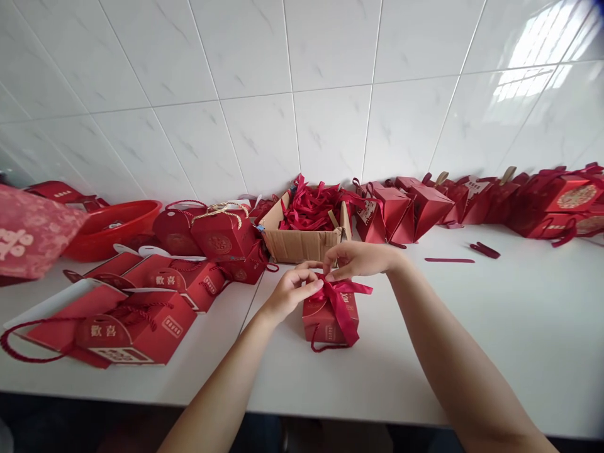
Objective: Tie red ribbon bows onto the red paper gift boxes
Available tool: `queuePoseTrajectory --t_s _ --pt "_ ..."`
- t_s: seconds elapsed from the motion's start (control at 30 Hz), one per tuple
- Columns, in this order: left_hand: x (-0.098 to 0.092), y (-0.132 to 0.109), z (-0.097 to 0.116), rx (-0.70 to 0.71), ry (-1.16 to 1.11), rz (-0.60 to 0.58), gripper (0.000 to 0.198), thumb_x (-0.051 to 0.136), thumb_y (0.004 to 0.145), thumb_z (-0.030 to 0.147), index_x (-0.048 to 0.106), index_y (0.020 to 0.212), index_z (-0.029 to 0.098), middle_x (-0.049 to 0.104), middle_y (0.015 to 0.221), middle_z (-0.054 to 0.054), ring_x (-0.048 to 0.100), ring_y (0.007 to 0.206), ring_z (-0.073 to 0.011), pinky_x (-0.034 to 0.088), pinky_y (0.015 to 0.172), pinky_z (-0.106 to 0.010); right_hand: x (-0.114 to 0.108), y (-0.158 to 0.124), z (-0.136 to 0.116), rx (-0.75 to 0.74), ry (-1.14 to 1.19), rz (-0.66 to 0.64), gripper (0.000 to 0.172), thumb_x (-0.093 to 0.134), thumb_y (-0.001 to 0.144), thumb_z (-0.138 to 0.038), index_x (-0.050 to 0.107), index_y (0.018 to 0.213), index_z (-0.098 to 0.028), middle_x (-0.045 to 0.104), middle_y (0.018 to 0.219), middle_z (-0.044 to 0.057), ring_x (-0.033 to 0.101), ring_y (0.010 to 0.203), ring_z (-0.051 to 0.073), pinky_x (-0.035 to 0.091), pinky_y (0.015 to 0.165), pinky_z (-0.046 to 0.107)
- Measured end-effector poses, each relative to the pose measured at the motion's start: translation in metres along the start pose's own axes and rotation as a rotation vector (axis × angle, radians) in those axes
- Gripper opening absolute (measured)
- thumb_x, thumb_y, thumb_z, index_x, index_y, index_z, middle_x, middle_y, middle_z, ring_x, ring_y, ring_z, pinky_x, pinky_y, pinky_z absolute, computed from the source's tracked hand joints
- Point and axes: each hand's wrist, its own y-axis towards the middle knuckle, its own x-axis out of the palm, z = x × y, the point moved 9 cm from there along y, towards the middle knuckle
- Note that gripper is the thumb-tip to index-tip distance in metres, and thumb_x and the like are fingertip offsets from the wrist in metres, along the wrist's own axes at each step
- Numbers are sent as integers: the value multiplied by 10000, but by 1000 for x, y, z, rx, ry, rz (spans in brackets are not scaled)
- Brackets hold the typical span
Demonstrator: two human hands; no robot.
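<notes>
A small red gift box stands on the white table in front of me, a red cord handle looped at its base. A shiny red ribbon lies over its top, one tail hanging down the front and another sticking out to the right. My left hand pinches the ribbon at the box's top from the left, thumb and fingers closed. From above and the right, my right hand bends over the same spot, its fingertips closed on the ribbon. The knot is partly hidden by the fingers.
Behind the box is a cardboard carton heaped with red ribbons. Several red gift boxes lie at left, near a red basin. More red boxes line the wall at right, near a dark red strip.
</notes>
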Motion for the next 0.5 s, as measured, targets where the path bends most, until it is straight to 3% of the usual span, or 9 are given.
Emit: queuePoseTrajectory --t_s 0.23,0.5 --pt "-2 0 0 13 22 25 253 643 784 362 594 622 173 605 962 -63 423 1252 -261 307 1033 -346 2 -1 4 71 293 2 302 710 702 -338 619 916 -145 631 732 21 550 588 104 465 553 228" --pt "0 -1 3 33 32 9 243 647 794 363 621 661 162 597 1028 -83 448 1231 -256 323 1012 -329 15 0 10 171 151 -135 265 625 793 -389 605 810 -125 591 731 15 540 627 84 429 566 198"
